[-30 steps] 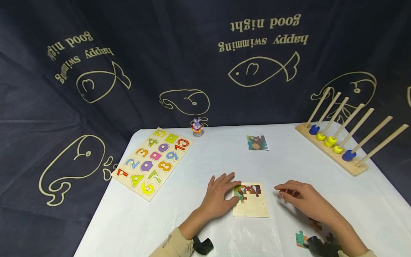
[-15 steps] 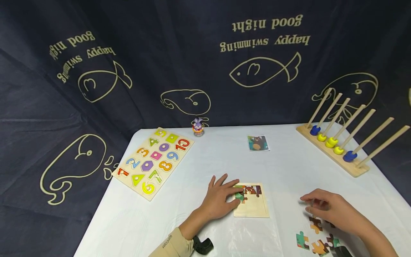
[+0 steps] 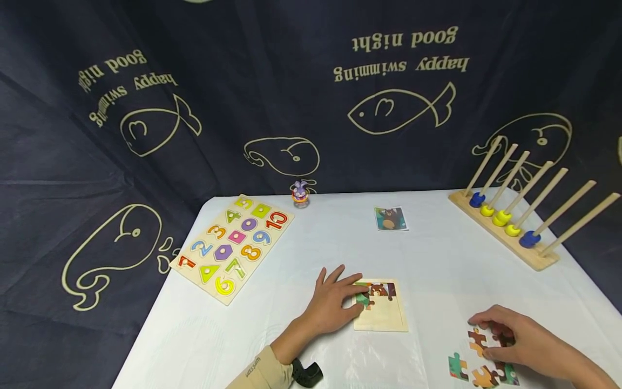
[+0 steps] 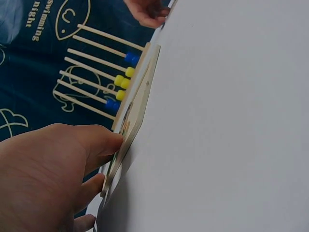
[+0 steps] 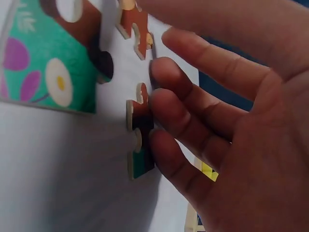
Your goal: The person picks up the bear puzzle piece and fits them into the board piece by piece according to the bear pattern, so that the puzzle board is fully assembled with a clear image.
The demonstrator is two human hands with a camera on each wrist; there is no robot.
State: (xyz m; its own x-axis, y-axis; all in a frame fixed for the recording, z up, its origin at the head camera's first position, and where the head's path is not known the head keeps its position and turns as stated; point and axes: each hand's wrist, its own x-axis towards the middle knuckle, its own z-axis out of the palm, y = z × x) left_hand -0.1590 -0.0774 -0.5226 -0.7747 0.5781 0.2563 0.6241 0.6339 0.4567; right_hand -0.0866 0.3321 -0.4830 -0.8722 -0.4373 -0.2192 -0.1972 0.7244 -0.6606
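My left hand (image 3: 331,303) lies at the left side of a square wooden puzzle board (image 3: 384,317). Its spread fingers and thumb rest on the board over joined jigsaw pieces (image 3: 380,290) showing a bear's face; part of them is hidden. My right hand (image 3: 527,337) is over loose jigsaw pieces at the front right. In the right wrist view, its fingertips are against or just beside a brown and green jigsaw piece (image 5: 141,157), with no pinch on it visible. A green piece with flowers (image 5: 77,72) and a brown piece (image 5: 133,21) lie close by.
A number and shape board (image 3: 232,246) lies on the left. At the back are a small purple rabbit figure (image 3: 300,194) and a bear picture card (image 3: 391,219). A wooden rack with tall pegs (image 3: 505,232) and blue and yellow beads stands at the right.
My right hand has moved from beside the puzzle board rightward and toward me, down to the loose pieces. My left hand has stayed on the board, with its fingers shifted slightly.
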